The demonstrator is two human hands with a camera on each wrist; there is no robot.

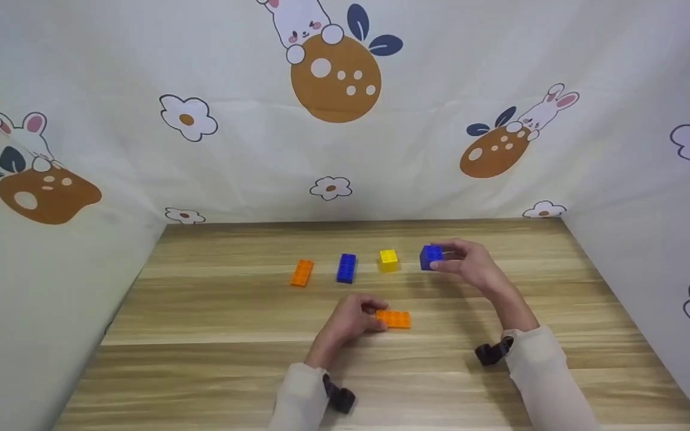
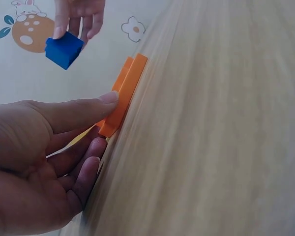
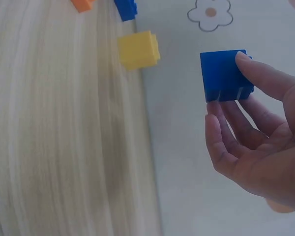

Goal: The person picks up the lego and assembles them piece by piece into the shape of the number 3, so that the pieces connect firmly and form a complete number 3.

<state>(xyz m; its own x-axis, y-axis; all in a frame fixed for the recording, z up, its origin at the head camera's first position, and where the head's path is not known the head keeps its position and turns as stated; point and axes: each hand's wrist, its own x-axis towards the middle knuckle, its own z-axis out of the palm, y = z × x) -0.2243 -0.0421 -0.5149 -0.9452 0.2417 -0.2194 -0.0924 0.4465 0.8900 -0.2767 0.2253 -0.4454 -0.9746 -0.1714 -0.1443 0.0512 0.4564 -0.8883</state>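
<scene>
A blue square toy brick (image 3: 222, 73) is pinched between the thumb and fingers of my right hand (image 1: 475, 266), held above the table at the back right. In the right wrist view the thumb lies on the brick's side. My left hand (image 1: 354, 317) grips one end of a flat orange toy brick (image 1: 398, 319), low at the table's front middle. The left wrist view has the left thumb pressed on this orange brick (image 2: 125, 96), its underside close to the tabletop. Left of the raised blue brick stands a yellow square brick (image 1: 388, 261).
Along the back of the wooden table (image 1: 213, 359) lie a long blue brick (image 1: 347, 268) and another flat orange brick (image 1: 302, 273). A printed curtain (image 1: 249, 161) with rabbits and flowers encloses the table at the back and sides.
</scene>
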